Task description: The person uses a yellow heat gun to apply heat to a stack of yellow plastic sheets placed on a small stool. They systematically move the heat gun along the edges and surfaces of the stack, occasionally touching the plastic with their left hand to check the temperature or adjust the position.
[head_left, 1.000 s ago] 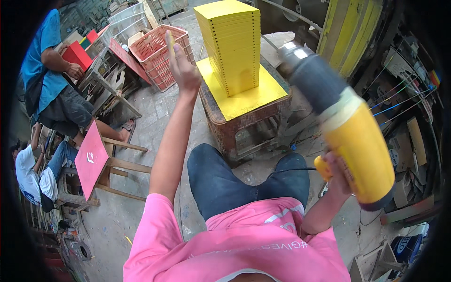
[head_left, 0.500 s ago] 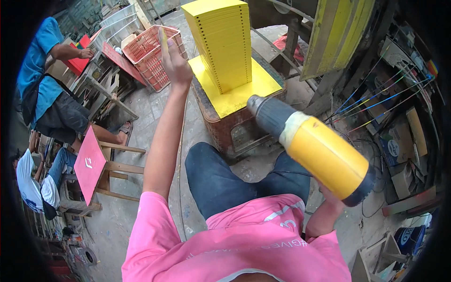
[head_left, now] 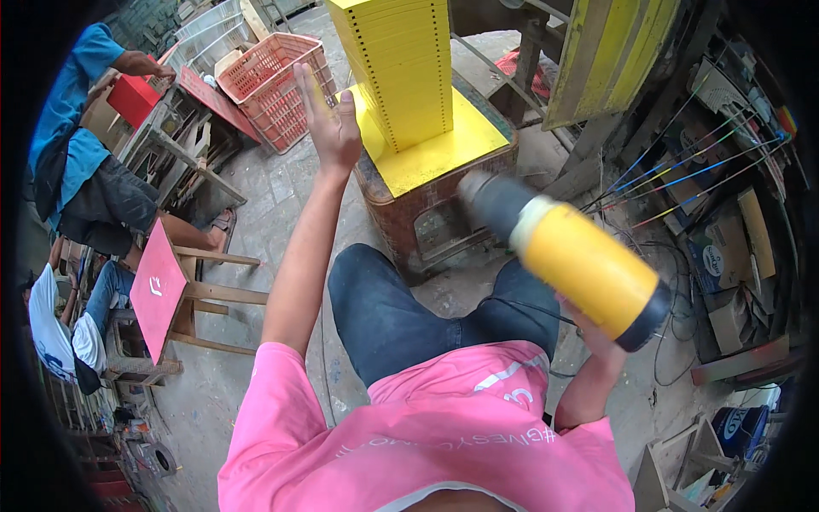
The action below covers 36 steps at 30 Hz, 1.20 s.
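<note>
My left hand (head_left: 333, 128) is raised beside the left face of a tall stack of yellow boards (head_left: 399, 81), with fingers stretched out and the thumb apart. A yellowish patch shows on its fingers. Dark holes run in rows down the stack's edges. Beneath the stack lies a flat yellow board (head_left: 461, 158) on a worn brown stool (head_left: 397, 224). My right hand (head_left: 593, 328) grips a yellow and black power drill (head_left: 584, 269), mostly hidden behind its body. The drill's blurred dark front end points toward the stool.
Red crates (head_left: 277, 94) stand beyond my left hand. A pink-topped stool (head_left: 159, 294) lies tipped at left, near a person in a blue shirt (head_left: 81, 141). A yellow-streaked panel (head_left: 601, 64) stands at upper right. Cords (head_left: 678, 316) trail over the floor at right.
My left hand has turned, and its fingers and thumb now show more spread. The drill has shifted slightly up at its rear end. The person in blue has moved an arm.
</note>
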{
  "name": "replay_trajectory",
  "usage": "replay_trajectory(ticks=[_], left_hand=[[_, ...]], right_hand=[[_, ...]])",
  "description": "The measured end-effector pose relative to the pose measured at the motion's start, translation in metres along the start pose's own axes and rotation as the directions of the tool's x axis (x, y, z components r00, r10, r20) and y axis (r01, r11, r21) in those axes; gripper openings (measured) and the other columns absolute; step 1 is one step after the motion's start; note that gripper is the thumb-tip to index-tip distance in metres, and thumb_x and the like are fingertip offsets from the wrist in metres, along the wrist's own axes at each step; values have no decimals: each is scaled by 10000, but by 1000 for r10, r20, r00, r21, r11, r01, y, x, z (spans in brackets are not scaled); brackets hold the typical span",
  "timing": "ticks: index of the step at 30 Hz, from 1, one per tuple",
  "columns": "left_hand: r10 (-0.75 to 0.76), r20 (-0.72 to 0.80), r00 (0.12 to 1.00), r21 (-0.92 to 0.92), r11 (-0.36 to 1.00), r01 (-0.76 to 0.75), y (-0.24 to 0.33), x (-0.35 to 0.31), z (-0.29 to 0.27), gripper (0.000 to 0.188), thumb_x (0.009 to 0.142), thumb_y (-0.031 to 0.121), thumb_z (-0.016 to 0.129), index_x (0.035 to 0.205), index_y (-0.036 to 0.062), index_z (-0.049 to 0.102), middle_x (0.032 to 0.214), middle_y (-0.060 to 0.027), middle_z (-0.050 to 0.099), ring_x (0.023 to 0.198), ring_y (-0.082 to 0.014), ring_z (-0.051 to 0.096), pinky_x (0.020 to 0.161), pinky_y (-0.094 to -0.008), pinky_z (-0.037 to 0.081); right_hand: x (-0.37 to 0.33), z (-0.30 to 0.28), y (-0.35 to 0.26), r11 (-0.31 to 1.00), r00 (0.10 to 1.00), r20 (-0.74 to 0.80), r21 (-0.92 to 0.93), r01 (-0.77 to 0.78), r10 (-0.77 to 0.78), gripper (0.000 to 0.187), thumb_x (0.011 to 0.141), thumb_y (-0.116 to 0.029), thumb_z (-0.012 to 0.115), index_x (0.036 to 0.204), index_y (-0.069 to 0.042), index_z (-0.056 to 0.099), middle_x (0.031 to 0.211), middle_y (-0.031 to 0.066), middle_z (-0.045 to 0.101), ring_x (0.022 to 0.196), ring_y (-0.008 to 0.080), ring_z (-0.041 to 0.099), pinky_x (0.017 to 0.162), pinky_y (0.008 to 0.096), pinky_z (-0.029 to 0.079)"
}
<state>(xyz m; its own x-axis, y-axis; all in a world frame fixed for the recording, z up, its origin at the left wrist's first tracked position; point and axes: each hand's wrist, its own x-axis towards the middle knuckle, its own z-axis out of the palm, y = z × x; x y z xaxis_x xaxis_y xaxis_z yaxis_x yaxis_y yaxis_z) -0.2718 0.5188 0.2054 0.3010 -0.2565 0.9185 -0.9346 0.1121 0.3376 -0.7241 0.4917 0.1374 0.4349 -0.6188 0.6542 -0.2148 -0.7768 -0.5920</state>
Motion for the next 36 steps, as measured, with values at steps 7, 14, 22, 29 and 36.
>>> replay_trajectory(ticks=[7,14,22,29,36], left_hand=[[-40,2,999,-11,999,40,-2,-11,-5,700,980,350,423,1466,-107,209,1538,-316,179,1454,-412,160,1181,-441,131],[-66,-2,998,-11,998,66,-3,-17,-4,659,981,301,413,1456,-117,226,1530,-314,212,1451,-410,173,1182,-431,136],[-233,-64,970,-119,967,225,-5,-19,0,601,992,269,393,1436,-120,280,1510,-315,267,1443,-391,219,1182,-401,154],[-290,-83,953,-165,948,274,-6,-19,-4,581,1001,270,385,1430,-113,300,1493,-316,301,1429,-392,253,1170,-402,188],[-322,-74,944,-180,935,305,4,-27,2,578,1000,262,374,1431,-115,296,1484,-318,317,1418,-396,278,1164,-403,199]], right_hand=[[12,-4,-8,928,963,-100,308,-208,249,536,758,47,753,1250,-1,546,1103,111,652,944,185,647,819,305,528],[38,19,-28,896,893,-201,286,-339,402,423,774,-30,780,1160,-8,610,1004,65,676,875,169,644,758,297,519],[24,42,-26,990,994,-18,97,-105,107,531,764,-43,801,1240,-14,567,1120,79,661,996,181,644,859,322,515],[45,50,-42,956,958,-121,175,-236,259,365,787,-94,795,1107,-11,639,1038,100,689,952,224,662,845,349,505],[0,55,-22,996,993,77,36,-88,85,473,775,-32,791,1208,-16,601,1140,98,664,1063,215,631,928,343,486]])
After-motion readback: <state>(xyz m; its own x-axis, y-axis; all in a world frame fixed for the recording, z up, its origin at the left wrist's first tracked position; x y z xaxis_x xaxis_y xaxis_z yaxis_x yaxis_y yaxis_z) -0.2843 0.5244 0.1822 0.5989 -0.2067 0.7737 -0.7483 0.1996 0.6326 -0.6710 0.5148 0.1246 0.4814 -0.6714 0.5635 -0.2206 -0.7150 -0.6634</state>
